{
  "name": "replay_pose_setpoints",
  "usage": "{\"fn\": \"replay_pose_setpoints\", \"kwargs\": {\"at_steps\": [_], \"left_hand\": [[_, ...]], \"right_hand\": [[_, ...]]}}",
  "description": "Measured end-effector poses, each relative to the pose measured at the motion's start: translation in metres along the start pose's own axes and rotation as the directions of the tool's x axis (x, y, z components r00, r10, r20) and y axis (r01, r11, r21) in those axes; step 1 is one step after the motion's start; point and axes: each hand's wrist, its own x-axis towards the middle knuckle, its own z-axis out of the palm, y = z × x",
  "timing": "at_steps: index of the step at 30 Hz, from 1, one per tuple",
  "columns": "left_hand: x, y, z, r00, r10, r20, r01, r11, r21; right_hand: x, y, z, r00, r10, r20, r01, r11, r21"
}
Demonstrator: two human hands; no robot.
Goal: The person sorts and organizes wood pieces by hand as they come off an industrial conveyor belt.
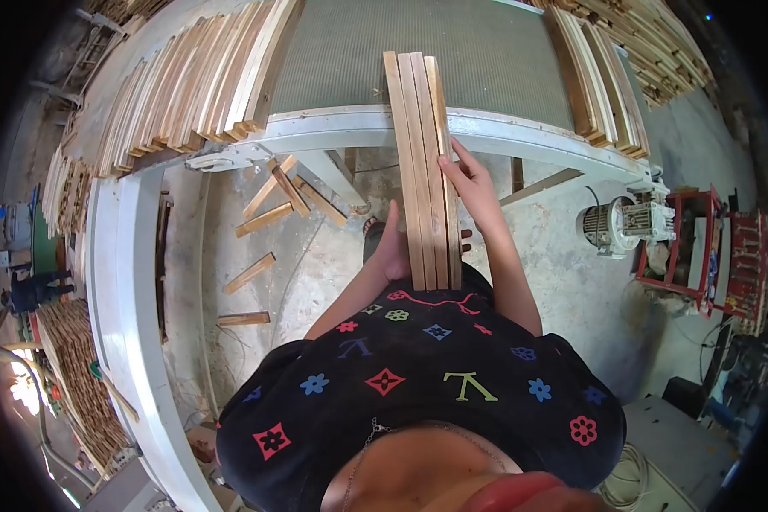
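A bundle of several wooden strips stands on edge, side by side, in front of my body. Its far end lies over the edge of the conveyor, and its near end reaches my shirt. My left hand is closed around the bundle near that end, with the thumb along the left side and fingertips showing at the right. Higher up, my right hand grips the right side, its thumb on the outer strip; the other fingers are partly hidden.
Rows of wooden strips stand on the conveyor's left, with more strips on its right. Loose wood pieces lie on the concrete floor. A motor sits below the frame at right, near a red rack.
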Motion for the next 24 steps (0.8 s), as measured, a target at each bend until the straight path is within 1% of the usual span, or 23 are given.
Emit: {"fn": "replay_pose_setpoints", "kwargs": {"at_steps": [3, 6, 9, 12, 13, 14, 15, 16, 17, 18, 19, 21, 22, 23, 24], "left_hand": [[0.004, -0.001, 0.002, 0.998, 0.068, -0.017, -0.067, 0.996, 0.052], [0.01, 0.004, 0.009, 0.984, 0.164, -0.074, -0.145, 0.967, 0.209], [0.013, 0.014, 0.018, 0.994, 0.112, -0.002, -0.112, 0.994, 0.009], [0.005, 0.031, 0.073, 0.961, 0.25, 0.116, -0.271, 0.932, 0.24], [0.002, 0.04, 0.069, 0.957, 0.261, 0.129, -0.282, 0.942, 0.181], [0.002, 0.051, 0.068, 0.953, 0.227, 0.201, -0.244, 0.968, 0.066], [0.002, 0.064, 0.078, 0.94, 0.203, 0.274, -0.198, 0.979, -0.046], [0.002, 0.074, 0.088, 0.919, 0.189, 0.346, -0.144, 0.978, -0.151], [0.003, 0.078, 0.097, 0.909, 0.227, 0.349, -0.177, 0.97, -0.169], [0.008, 0.082, 0.107, 0.899, 0.256, 0.355, -0.203, 0.962, -0.181], [0.012, 0.085, 0.117, 0.888, 0.281, 0.364, -0.225, 0.956, -0.191], [0.01, 0.086, 0.133, 0.881, 0.273, 0.388, -0.225, 0.96, -0.164], [0.009, 0.085, 0.141, 0.894, 0.294, 0.338, -0.299, 0.953, -0.04], [0.008, 0.085, 0.15, 0.904, 0.315, 0.287, -0.354, 0.931, 0.093], [0.005, 0.083, 0.159, 0.903, 0.387, 0.185, -0.428, 0.836, 0.343]], "right_hand": [[0.007, -0.004, 0.003, 1.0, -0.01, -0.008, 0.01, 1.0, -0.003], [0.018, -0.007, 0.007, 1.0, 0.02, -0.017, -0.02, 1.0, -0.004], [0.03, 0.001, 0.005, 0.998, -0.067, 0.014, 0.068, 0.998, -0.02], [0.023, -0.023, -0.007, 0.996, -0.047, 0.079, 0.042, 0.997, 0.059], [0.017, -0.034, -0.012, 0.99, -0.106, 0.089, 0.104, 0.994, 0.027], [0.008, -0.048, -0.017, 0.981, -0.164, 0.104, 0.166, 0.986, -0.004], [-0.001, -0.065, -0.02, 0.957, -0.265, 0.117, 0.269, 0.963, -0.025], [-0.011, -0.082, -0.022, 0.923, -0.362, 0.13, 0.37, 0.928, -0.043], [-0.022, -0.102, -0.023, 0.858, -0.496, 0.13, 0.505, 0.862, -0.048], [-0.033, -0.121, -0.025, 0.772, -0.624, 0.122, 0.633, 0.772, -0.054], [-0.043, -0.139, -0.029, 0.736, -0.647, 0.201, 0.669, 0.74, -0.067], [-0.062, -0.172, -0.036, 0.608, -0.695, 0.383, 0.786, 0.596, -0.167], [-0.069, -0.185, -0.038, 0.517, -0.701, 0.491, 0.854, 0.462, -0.24], [-0.076, -0.191, -0.033, 0.531, -0.701, 0.476, 0.846, 0.408, -0.343], [-0.082, -0.193, -0.026, 0.548, -0.699, 0.46, 0.824, 0.354, -0.443]]}}
